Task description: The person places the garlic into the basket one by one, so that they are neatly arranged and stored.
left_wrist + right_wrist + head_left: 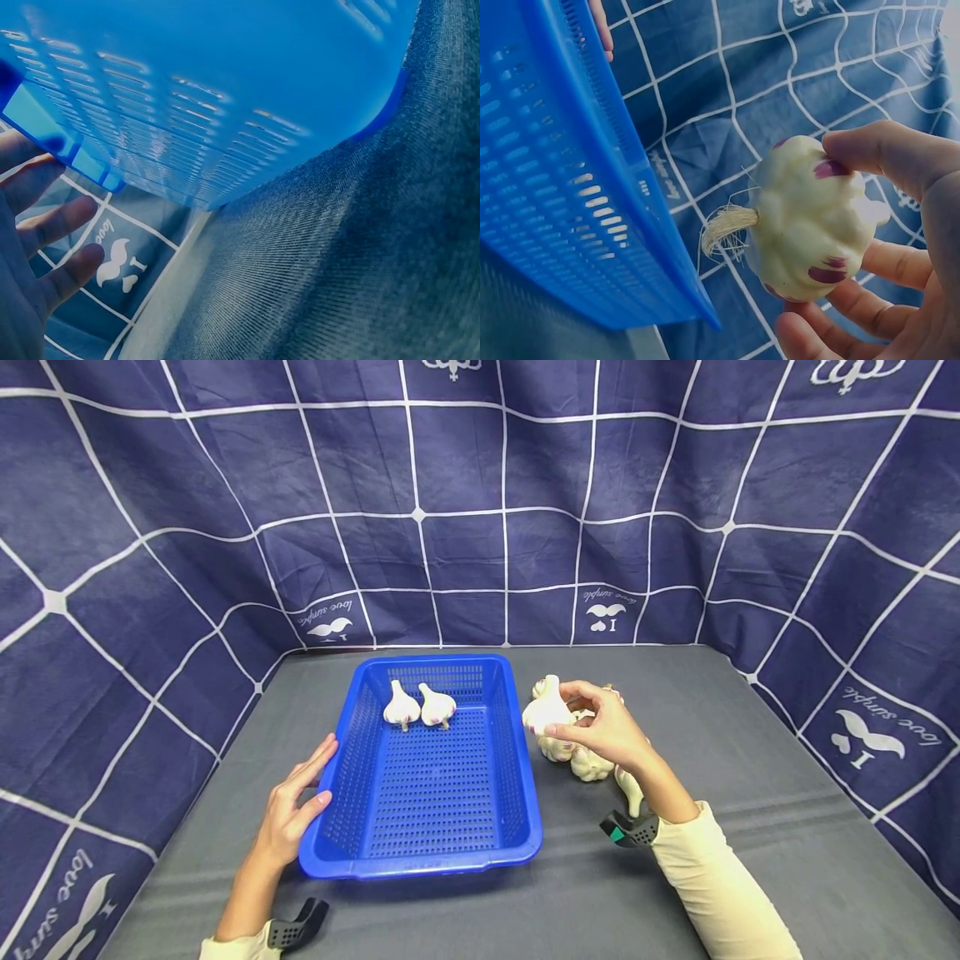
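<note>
Between the thumb and fingers of my right hand [606, 727], a white garlic bulb [545, 712] is held up beside the right rim of a blue plastic basket [535, 827]. The right wrist view shows this bulb [810, 217] with purple patches and stringy roots pointing toward the basket. My left hand [288, 810] rests at the basket's left rim, fingers fairly straight and spread; in the left wrist view its fingers [67, 225] lie by the rim. Two bulbs, a left one [402, 706] and a right one [437, 705], sit inside at the far end.
Several more garlic bulbs [591, 763] lie in a pile right of the basket, partly hidden by my right hand and forearm. One bulb [628, 789] lies by the right wrist camera. A grey cloth [600, 893] covers the table, with a blue gridded curtain [465, 468] around it.
</note>
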Demonstrator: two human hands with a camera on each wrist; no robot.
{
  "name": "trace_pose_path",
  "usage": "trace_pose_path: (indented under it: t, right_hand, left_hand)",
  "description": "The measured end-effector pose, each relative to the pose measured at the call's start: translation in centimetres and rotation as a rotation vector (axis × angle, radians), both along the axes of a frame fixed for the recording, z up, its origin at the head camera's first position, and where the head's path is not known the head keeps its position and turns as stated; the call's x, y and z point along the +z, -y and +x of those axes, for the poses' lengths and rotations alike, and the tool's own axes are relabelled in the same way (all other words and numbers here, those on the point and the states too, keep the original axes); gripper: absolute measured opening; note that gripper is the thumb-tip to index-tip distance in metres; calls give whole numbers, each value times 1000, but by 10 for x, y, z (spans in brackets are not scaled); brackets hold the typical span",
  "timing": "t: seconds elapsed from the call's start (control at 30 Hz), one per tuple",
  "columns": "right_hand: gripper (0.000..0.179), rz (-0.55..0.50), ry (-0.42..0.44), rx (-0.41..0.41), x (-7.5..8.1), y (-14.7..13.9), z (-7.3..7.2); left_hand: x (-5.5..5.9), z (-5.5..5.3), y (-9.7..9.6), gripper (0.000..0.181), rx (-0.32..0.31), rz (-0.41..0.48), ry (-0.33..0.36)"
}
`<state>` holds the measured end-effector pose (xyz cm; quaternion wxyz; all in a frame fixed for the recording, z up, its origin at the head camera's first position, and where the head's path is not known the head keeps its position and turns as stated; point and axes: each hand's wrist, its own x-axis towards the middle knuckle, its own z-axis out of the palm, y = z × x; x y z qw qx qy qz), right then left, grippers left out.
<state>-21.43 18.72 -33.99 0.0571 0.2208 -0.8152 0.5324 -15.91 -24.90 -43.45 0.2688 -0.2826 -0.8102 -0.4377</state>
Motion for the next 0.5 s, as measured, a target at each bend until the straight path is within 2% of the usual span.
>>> trace_pose_path:
  t: [0.13, 0.3, 0.5]
  right_hand:
    - [48, -14, -6, 22, 3, 12, -5]
    - [46, -48, -22, 88, 6, 27, -10]
    - [47, -44, -24, 95, 9, 42, -14]
  left_hand:
    - [1, 1, 0, 57, 9, 1, 7]
    - [1, 0, 0, 56, -6, 7, -22]
    - [0, 0, 0, 55, -13, 4, -20]
